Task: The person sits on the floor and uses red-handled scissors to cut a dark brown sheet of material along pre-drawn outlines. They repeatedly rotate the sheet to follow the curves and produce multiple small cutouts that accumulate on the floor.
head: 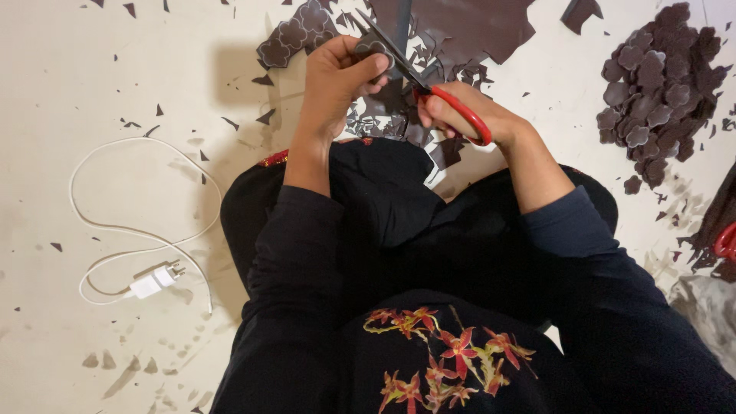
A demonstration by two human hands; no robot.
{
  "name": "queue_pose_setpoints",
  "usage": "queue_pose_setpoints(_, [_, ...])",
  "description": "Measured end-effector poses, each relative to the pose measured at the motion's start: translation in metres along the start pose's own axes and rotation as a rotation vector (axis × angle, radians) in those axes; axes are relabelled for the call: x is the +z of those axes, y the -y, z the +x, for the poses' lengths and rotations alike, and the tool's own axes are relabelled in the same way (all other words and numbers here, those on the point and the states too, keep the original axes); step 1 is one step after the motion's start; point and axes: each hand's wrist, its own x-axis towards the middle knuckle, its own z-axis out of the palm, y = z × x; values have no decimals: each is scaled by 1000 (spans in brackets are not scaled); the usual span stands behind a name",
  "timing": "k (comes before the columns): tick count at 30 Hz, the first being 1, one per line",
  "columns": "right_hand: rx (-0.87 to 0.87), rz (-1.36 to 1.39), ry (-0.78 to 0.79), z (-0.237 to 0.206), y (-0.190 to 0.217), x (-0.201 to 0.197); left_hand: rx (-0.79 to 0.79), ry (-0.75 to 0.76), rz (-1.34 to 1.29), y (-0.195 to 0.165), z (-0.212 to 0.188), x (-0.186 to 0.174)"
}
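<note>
The left hand point(337, 77) pinches a small brown flower-shaped cutout point(373, 47) between thumb and fingers, just above the person's lap. The right hand point(464, 115) is closed through the red handles of the scissors point(425, 84), whose dark blades stand open around the cutout's edge. The piece is dark brown, flat, with scalloped lobes. A pile of matching cutouts point(655, 92) lies on the floor well to the right, and a white charger cable point(138, 230) curls to the left.
</note>
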Motion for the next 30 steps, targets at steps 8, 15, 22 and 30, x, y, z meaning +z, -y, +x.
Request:
queue_pose_setpoints(8, [-2, 15, -45, 2, -4, 1, 48, 8, -77, 6, 4, -2])
queue_pose_setpoints(15, [-42, 11, -46, 1, -9, -3, 49, -28, -197, 10, 6, -1])
queue_pose_setpoints(22, [5, -21, -29, 2, -8, -1, 3, -72, -49, 8, 5, 1])
queue_pose_setpoints(30, [15, -9, -26, 2, -8, -3, 37, -11, -47, 6, 4, -2])
